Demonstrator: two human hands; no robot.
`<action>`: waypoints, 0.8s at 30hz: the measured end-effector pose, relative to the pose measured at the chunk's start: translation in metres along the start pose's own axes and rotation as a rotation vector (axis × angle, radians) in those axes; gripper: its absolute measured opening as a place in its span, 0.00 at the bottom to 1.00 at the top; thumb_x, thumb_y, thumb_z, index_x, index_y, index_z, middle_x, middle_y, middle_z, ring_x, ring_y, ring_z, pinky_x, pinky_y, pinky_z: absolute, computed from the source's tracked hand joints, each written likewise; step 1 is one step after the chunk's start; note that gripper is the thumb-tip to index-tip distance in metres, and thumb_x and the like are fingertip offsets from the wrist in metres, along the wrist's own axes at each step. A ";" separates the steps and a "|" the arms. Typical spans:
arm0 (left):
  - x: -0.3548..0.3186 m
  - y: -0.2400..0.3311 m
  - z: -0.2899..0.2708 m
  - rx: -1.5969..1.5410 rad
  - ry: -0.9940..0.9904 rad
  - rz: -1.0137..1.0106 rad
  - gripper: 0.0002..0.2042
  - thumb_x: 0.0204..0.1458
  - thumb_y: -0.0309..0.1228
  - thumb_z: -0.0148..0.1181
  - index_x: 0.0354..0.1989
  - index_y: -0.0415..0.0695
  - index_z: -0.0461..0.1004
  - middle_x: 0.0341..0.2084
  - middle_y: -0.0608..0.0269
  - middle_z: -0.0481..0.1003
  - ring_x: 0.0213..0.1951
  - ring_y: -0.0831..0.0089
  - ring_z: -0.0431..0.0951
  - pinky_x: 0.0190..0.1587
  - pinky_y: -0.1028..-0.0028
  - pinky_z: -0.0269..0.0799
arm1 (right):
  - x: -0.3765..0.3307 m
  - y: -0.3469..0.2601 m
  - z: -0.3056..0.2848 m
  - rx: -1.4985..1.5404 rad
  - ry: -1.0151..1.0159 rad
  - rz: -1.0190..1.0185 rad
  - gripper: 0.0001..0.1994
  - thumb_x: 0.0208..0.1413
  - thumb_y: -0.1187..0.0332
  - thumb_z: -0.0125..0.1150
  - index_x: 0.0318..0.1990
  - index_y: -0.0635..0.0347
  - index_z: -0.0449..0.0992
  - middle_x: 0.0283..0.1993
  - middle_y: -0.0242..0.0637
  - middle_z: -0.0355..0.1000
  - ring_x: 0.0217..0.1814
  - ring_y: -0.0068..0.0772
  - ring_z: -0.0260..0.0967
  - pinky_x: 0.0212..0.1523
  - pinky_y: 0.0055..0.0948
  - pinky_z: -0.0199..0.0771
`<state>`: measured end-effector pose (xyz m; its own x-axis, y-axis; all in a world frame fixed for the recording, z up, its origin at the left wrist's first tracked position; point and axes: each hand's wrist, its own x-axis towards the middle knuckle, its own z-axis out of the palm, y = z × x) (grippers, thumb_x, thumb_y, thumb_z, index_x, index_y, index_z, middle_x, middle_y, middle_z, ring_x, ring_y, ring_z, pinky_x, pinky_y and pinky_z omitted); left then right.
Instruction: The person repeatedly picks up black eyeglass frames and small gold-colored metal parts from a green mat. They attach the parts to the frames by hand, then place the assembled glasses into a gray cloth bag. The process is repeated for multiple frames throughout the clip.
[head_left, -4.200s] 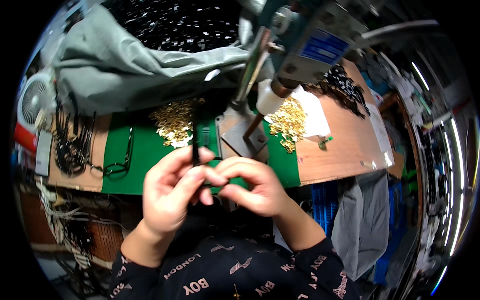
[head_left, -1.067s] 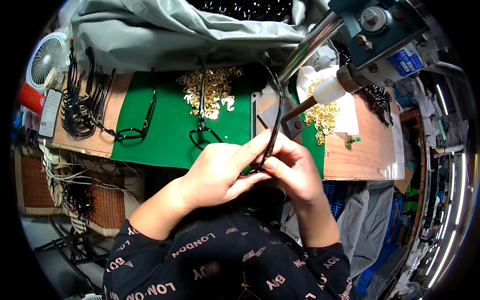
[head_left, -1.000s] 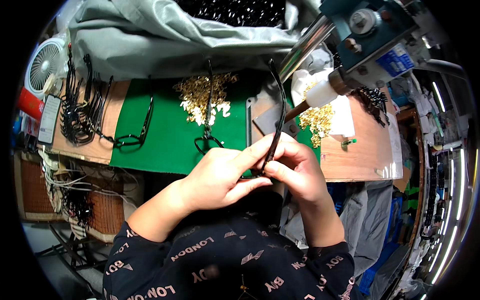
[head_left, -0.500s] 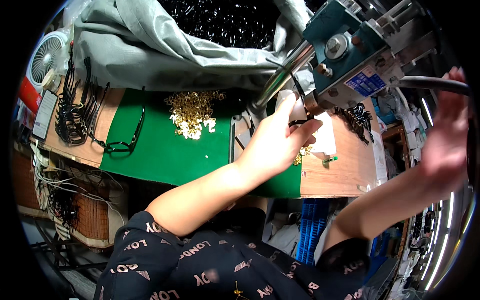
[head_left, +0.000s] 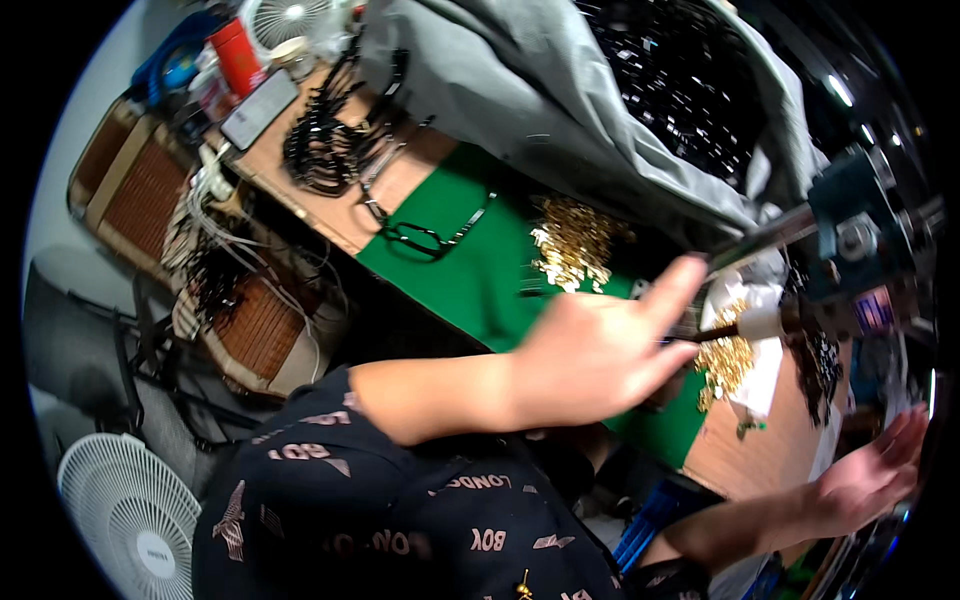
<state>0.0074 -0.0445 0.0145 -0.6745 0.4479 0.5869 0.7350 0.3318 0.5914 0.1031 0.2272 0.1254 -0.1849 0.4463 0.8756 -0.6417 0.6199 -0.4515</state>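
My left hand (head_left: pixel 610 355), smeared by motion, hovers over the green mat (head_left: pixel 425 290) beside the hand press (head_left: pixel 860 240). Its forefinger and thumb reach rightward, apart, with nothing visible between their tips; the other fingers are hidden. Just beyond the fingertips are the press's white cylinder (head_left: pixel 762 322) and a heap of small gold metal pieces (head_left: pixel 725 360). At the lower right, my right hand (head_left: pixel 875 475) is held palm up in the air with its fingers stretched out, holding nothing. Black eyeglasses (head_left: pixel 420 238) lie on the mat's left side.
Another gold heap (head_left: pixel 575 240) sits mid-mat. Black eyeglass frames (head_left: pixel 325 140) pile up at left, near a phone (head_left: pixel 260 110) and red can (head_left: pixel 236 55). Grey cloth (head_left: pixel 520 80) surrounds many black pieces behind. A white fan (head_left: pixel 140 520) stands at lower left.
The view has swung left, tilting the bench. My right hand has dropped from beside the press's dark rod. The black frame seen at my left fingers no longer shows there.
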 end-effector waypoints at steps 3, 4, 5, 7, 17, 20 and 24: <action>-0.045 -0.028 -0.062 0.223 -0.042 -0.426 0.26 0.49 0.33 0.60 0.56 0.35 0.62 0.23 0.51 0.76 0.24 0.59 0.78 0.27 0.70 0.72 | -0.054 0.029 -0.026 -0.272 -0.008 0.345 0.20 0.62 0.66 0.40 0.59 0.66 0.58 0.56 0.43 0.64 0.58 0.34 0.61 0.59 0.31 0.56; -0.059 -0.037 -0.078 0.132 -0.069 -0.576 0.24 0.50 0.31 0.60 0.55 0.36 0.63 0.22 0.53 0.75 0.21 0.67 0.76 0.27 0.74 0.71 | -0.072 0.039 -0.039 -0.221 -0.110 0.401 0.19 0.62 0.68 0.44 0.59 0.64 0.60 0.54 0.40 0.66 0.57 0.30 0.62 0.57 0.27 0.56; -0.064 -0.038 -0.094 0.018 -0.149 -0.689 0.24 0.50 0.31 0.60 0.54 0.35 0.65 0.19 0.58 0.74 0.19 0.76 0.72 0.25 0.78 0.68 | -0.085 0.040 -0.041 -0.201 -0.107 0.499 0.18 0.62 0.69 0.45 0.59 0.61 0.60 0.55 0.39 0.65 0.57 0.29 0.61 0.56 0.26 0.57; -0.073 -0.043 -0.106 -0.122 -0.178 -0.800 0.22 0.50 0.36 0.58 0.52 0.39 0.67 0.18 0.58 0.74 0.18 0.68 0.73 0.25 0.74 0.69 | -0.105 0.045 -0.037 -0.123 -0.122 0.601 0.18 0.61 0.72 0.44 0.58 0.62 0.60 0.53 0.38 0.65 0.56 0.28 0.61 0.54 0.25 0.57; 0.078 -0.098 -0.050 0.335 0.136 0.290 0.12 0.43 0.28 0.62 0.37 0.42 0.72 0.37 0.56 0.69 0.41 0.57 0.69 0.46 0.64 0.66 | -0.157 0.019 -0.015 -0.077 -0.201 0.682 0.15 0.56 0.77 0.47 0.52 0.66 0.65 0.45 0.37 0.68 0.44 0.25 0.64 0.43 0.23 0.63; 0.152 -0.099 0.012 0.291 0.184 0.265 0.12 0.48 0.35 0.58 0.36 0.39 0.73 0.33 0.53 0.71 0.40 0.57 0.71 0.44 0.64 0.68 | -0.172 0.001 0.008 -0.070 -0.348 0.761 0.14 0.54 0.78 0.50 0.49 0.64 0.66 0.43 0.36 0.68 0.43 0.24 0.65 0.44 0.23 0.64; 0.196 -0.092 0.098 0.491 0.155 0.016 0.21 0.45 0.46 0.59 0.38 0.40 0.73 0.44 0.50 0.68 0.52 0.55 0.64 0.55 0.58 0.59 | -0.181 -0.015 0.036 0.118 -0.400 0.836 0.16 0.52 0.81 0.52 0.50 0.64 0.66 0.44 0.36 0.68 0.45 0.26 0.66 0.49 0.23 0.64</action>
<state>-0.1859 0.0944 0.0206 -0.6383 0.3402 0.6905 0.6664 0.6932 0.2744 0.1191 0.1139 -0.0200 -0.8494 0.4489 0.2777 -0.2515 0.1183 -0.9606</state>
